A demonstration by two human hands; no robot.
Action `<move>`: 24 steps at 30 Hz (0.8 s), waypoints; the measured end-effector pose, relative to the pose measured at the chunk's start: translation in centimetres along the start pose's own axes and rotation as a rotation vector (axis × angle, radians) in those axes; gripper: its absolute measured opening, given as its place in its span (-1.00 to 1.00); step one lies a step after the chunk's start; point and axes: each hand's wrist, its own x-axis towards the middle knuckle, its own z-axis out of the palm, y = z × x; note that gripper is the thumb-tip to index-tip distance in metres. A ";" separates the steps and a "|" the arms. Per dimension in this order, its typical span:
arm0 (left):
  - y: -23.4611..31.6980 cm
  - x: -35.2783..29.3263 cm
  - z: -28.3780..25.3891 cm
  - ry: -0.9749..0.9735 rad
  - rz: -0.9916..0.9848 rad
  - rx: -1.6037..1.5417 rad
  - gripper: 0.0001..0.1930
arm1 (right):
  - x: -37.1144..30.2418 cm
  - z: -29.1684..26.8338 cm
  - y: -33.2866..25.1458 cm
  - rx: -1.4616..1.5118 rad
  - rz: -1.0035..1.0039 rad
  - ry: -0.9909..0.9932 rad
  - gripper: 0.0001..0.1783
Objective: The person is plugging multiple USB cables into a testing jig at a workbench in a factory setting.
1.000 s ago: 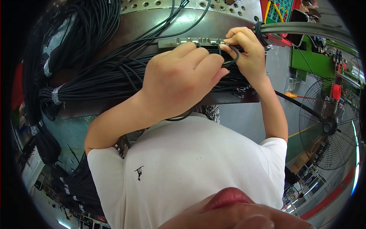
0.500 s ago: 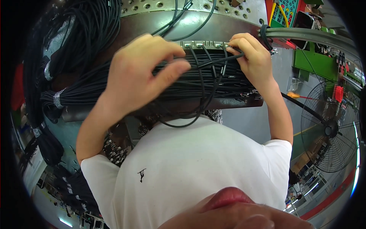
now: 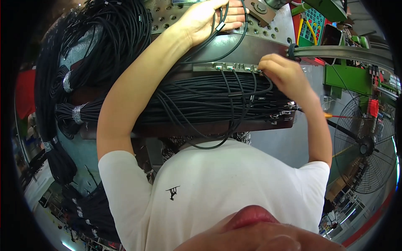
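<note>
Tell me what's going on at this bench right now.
A person in a white shirt is working with black cables. The left hand reaches up to the perforated metal plate, holding a black cable against it. The right hand sits at the right end of a strip of connector sockets, where several cables are plugged in. A thick cable bundle lies across the bench below.

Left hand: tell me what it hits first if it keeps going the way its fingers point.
The left hand rests on the perforated metal plate, holding a black cable. Its fingers point right, toward a bolted metal bracket; that likely comes first, though depth is unclear.
</note>
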 end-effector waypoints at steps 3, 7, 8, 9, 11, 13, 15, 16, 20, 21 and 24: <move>0.2 -0.3 0.0 -0.023 0.014 -0.080 -0.64 | 4.9 -2.5 3.2 0.120 -0.077 0.143 -0.83; -0.1 0.2 -0.9 -0.110 0.083 -0.065 -0.73 | 14.4 -1.4 9.1 0.178 0.133 0.501 -0.71; -0.3 0.5 -1.2 -0.050 0.136 -0.025 -0.79 | 15.3 -0.4 10.0 0.116 0.194 0.633 -0.72; 0.0 -0.1 -0.8 -0.047 0.144 0.031 -0.81 | 15.9 1.1 10.8 0.058 0.257 0.764 -0.73; 0.5 -1.0 -1.3 -0.141 0.150 -0.032 -0.80 | 18.1 4.1 13.4 -0.052 0.364 1.017 -0.75; 0.7 -0.5 -0.4 -0.204 0.084 -0.068 -0.75 | 17.2 2.3 16.9 -0.300 0.212 0.767 -0.74; 1.8 -3.5 0.0 -0.048 0.004 -0.038 -0.71 | 16.9 1.9 13.2 0.041 0.232 0.732 -0.70; 2.0 -5.4 1.0 -0.039 -0.028 -0.134 -0.72 | 16.2 1.6 10.3 0.035 0.236 0.731 -0.70; -1.6 -9.5 4.6 0.082 -0.029 0.089 -0.67 | 13.1 1.4 -0.1 0.362 0.269 0.440 -0.65; -2.0 -9.9 3.8 -0.024 -0.059 0.072 -0.68 | 12.3 1.9 0.9 0.488 0.036 0.511 -0.66; -1.3 -14.0 1.5 -0.238 -0.037 0.039 -0.64 | 10.8 1.5 1.8 0.370 0.428 0.241 -0.72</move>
